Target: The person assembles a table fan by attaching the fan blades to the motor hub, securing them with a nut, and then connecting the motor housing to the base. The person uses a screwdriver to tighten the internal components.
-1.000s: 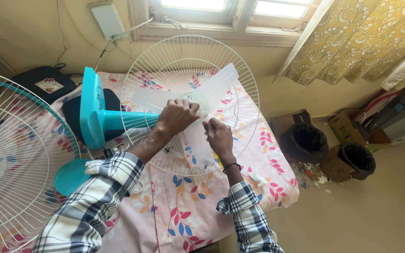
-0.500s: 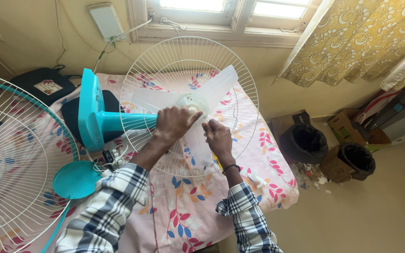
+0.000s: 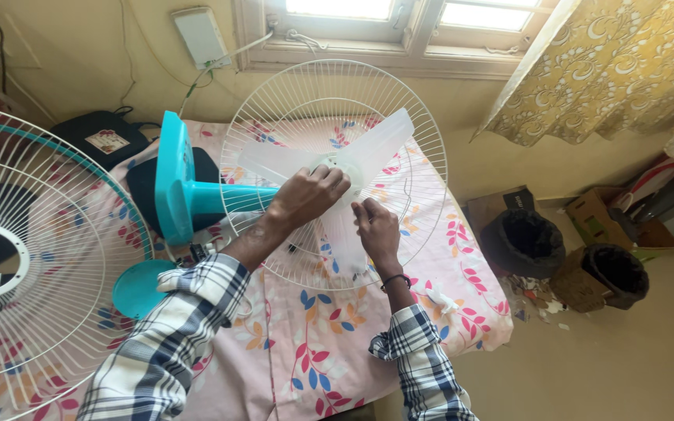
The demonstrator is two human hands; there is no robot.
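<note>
Centrally on the floral-sheeted bed (image 3: 337, 343), the left hand (image 3: 306, 195) is clenched over the hub of the translucent fan blade (image 3: 376, 152), which sits inside the white rear guard (image 3: 274, 93) near the bed's far edge. Just beside it, the right hand (image 3: 377, 230) pinches the lower blade.

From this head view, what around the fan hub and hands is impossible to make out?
- Hub of the fan blade: covered by the left hand.
- Right hand fingertips: curled away, any small part unseen.
- Front grille: cut off by the left edge.
- Motor: hidden behind the rear grille and blades.
</note>
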